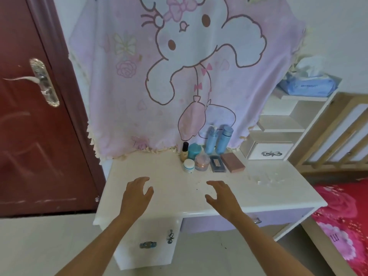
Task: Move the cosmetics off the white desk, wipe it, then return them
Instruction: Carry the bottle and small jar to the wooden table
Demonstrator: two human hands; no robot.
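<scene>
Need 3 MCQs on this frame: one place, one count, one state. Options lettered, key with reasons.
1. Where do the cosmetics stand on the desk?
A front left
B back, by the cloth
C in a drawer

2. How many tall blue bottles?
A one
B two
C four

3. What are the hands doing?
A both open, holding nothing
B left holds a cloth
C right grips a jar

Key: 1 B, they cluster at the rear edge under the hanging cloth. 2 B, two stand side by side. 3 A, left hand and right hand hover with fingers spread.
</scene>
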